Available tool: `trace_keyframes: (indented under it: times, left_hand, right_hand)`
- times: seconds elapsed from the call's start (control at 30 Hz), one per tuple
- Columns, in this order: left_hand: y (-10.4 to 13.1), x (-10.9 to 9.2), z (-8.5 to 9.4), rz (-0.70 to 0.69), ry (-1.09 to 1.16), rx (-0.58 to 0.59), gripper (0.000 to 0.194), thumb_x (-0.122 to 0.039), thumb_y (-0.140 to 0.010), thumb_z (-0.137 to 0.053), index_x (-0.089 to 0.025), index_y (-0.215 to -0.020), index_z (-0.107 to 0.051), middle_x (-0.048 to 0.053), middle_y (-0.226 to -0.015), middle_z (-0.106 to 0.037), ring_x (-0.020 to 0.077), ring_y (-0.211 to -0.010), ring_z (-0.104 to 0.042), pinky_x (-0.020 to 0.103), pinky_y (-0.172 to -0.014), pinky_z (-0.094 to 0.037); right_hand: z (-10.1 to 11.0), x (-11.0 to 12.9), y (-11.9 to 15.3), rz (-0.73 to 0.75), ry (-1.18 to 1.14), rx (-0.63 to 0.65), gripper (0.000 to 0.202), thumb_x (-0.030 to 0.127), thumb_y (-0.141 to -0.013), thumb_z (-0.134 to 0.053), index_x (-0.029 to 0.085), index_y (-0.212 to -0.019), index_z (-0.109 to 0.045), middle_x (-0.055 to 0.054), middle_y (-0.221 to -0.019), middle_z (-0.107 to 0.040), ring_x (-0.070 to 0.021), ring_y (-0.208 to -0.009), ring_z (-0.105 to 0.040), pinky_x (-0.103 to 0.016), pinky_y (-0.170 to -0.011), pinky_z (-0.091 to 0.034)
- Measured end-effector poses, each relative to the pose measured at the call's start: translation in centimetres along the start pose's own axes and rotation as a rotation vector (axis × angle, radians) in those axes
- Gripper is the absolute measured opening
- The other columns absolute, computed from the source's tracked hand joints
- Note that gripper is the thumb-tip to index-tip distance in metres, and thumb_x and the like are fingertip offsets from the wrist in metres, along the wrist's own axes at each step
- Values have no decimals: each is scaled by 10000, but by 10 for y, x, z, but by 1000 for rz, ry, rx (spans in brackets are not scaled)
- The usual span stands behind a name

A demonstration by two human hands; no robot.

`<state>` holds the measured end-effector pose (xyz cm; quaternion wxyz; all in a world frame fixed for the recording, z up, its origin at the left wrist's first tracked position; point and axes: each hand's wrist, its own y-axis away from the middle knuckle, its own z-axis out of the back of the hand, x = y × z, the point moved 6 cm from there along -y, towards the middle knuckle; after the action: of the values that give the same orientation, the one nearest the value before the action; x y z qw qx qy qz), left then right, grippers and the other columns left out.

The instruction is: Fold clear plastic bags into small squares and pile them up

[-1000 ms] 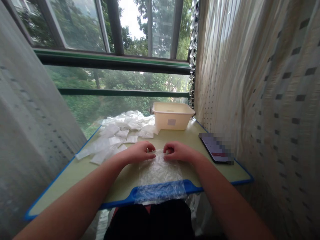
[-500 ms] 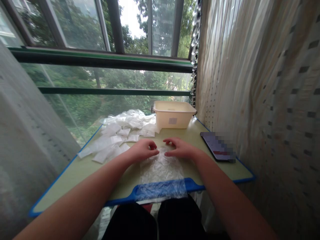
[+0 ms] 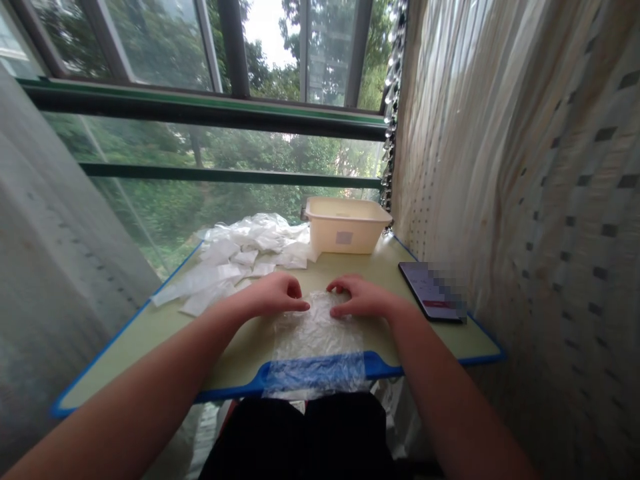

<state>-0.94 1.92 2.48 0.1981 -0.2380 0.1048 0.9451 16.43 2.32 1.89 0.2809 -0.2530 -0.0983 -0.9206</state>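
A clear, crinkled plastic bag (image 3: 317, 340) lies flat in front of me, its near end hanging over the table's blue front edge. My left hand (image 3: 277, 293) is at the bag's far left corner, with curled fingers and the thumb tip on or just over the film. Across from it, my right hand (image 3: 356, 295) is at the far right corner, thumb and forefinger apart. A gap shows between thumb and forefinger on both hands. The far edge of the bag lies between the two thumbs.
A heap of white and clear plastic bags (image 3: 250, 240) covers the table's back left. Behind my hands stands a cream plastic bin (image 3: 365, 233) with a small label. A phone (image 3: 430, 293) lies to the right. The green table (image 3: 125, 360) has a blue rim; curtains flank it.
My left hand has shifted slightly left, so the thumbs are farther apart. The far edge of the bag looks spread wider. My right hand has hardly moved, and the view has tilted a little.
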Motion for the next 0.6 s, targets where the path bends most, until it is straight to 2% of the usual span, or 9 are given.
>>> trace_keyframes:
  times: [0.23,0.4,0.5,0.6]
  left_hand:
    - [0,-8,-7,-9,-24,27,244,-412,-623,-583,-179,-691,-596,-3,-651,-614,138,-586,-542,219,-501,-359]
    - [1,-7,-3,-24,51,1,209,-378,-646,-565,-178,-709,-571,-14,-646,-589,126,-571,-523,211,-499,-361]
    - [-1,-8,2,-84,91,-58,194,-365,-658,-565,-173,-687,-549,-16,-641,-579,126,-587,-516,213,-516,-367]
    - [-4,-8,5,-150,142,-121,196,-364,-677,-562,-170,-694,-546,-16,-635,-572,127,-595,-513,222,-540,-379]
  right_hand:
    - [-1,7,1,47,38,-3,351,419,-604,-676,196,-869,-624,-48,-897,-563,-207,-890,-497,-278,-764,-392]
    - [-4,7,-1,45,-63,6,237,330,-633,-642,175,-802,-580,-4,-754,-561,-131,-666,-504,-217,-566,-382]
    - [-3,7,-2,55,-134,-35,212,252,-648,-608,173,-839,-563,12,-725,-552,-107,-617,-491,-200,-529,-372]
    - [3,8,-4,77,-174,-145,292,195,-663,-572,174,-954,-562,9,-761,-561,-102,-633,-500,-199,-560,-389]
